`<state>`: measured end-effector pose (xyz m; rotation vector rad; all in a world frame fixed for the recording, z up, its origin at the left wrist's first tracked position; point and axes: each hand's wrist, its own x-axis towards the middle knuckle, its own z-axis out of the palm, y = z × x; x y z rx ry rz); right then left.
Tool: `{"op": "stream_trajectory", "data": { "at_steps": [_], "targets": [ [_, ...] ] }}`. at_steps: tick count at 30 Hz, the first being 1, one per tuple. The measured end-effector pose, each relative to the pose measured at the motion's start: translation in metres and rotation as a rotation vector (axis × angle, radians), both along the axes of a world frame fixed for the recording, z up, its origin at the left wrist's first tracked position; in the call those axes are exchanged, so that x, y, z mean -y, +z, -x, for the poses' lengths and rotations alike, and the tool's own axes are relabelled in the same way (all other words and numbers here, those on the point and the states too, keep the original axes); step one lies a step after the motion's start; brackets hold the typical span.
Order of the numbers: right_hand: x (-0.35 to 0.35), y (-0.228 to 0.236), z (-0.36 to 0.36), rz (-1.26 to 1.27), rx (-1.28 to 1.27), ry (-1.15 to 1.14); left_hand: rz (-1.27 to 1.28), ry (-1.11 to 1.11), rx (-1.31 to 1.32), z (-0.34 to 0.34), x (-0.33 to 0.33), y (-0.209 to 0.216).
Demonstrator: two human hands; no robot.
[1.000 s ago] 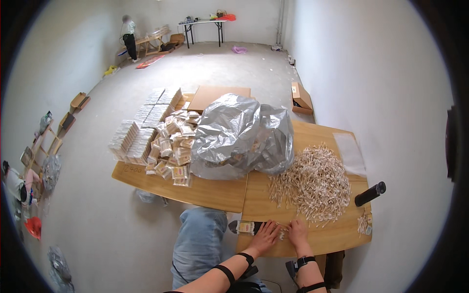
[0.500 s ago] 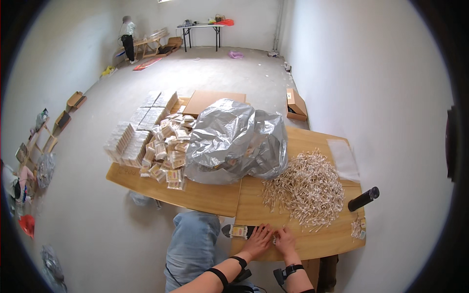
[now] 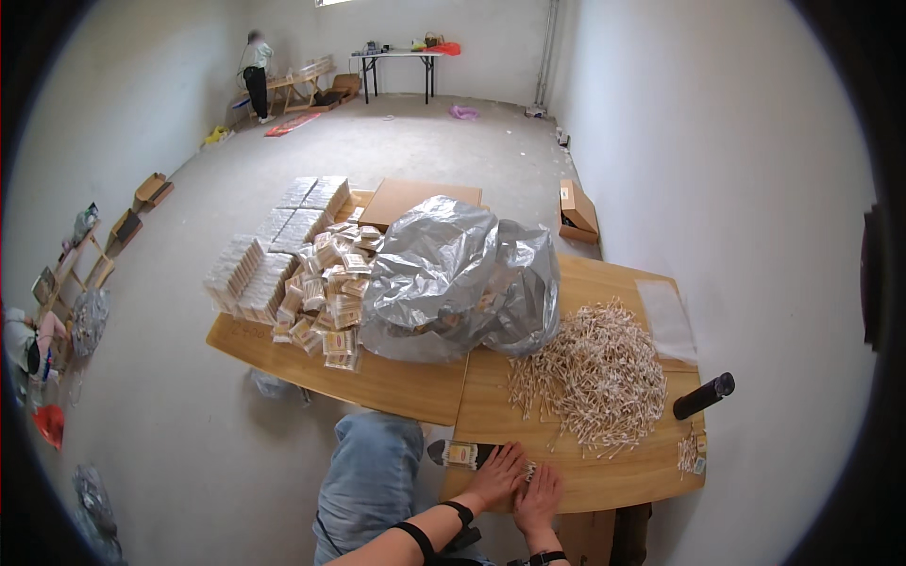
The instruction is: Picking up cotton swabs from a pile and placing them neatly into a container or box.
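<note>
My left hand [image 3: 499,474] lies flat near the table's front edge, its fingers stretched out over the end of a dark, flat strip [image 3: 487,452]. A clear packet of cotton swabs [image 3: 460,455] with a yellowish label rests on that strip, left of the fingers. Beside it my right hand [image 3: 538,497] lies with straightened fingers. A few loose cotton swabs [image 3: 529,470] show in the small gap between both hands; the rest of them is hidden. Beyond the hands spreads a large heap of loose cotton swabs [image 3: 595,377].
A grey plastic bag [image 3: 434,283] stands mid-table, with filled packets [image 3: 326,292] and stacked packs [image 3: 250,278] to its left. A black cylinder [image 3: 703,396] and a small swab pile [image 3: 687,457] are at right. Another person [image 3: 256,75] stands far off.
My right hand has gone from bent, pinching fingers to straightened ones and moved slightly down and left. My left hand stays almost in place. The whole view has shifted a little.
</note>
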<state>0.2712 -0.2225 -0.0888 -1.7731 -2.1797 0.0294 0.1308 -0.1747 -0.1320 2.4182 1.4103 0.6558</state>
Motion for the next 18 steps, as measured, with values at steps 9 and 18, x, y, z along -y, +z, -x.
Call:
{"op": "stream_trajectory", "data": {
  "at_steps": [9, 18],
  "targets": [
    [-0.021, -0.01, 0.009, 0.173, 0.022, 0.0, 0.056, -0.05, -0.025, 0.004, -0.002, 0.012],
    [-0.043, -0.024, -0.013, 0.146, 0.083, 0.108, -0.008, -0.023, 0.015, -0.001, -0.001, -0.001]
  ]
}}
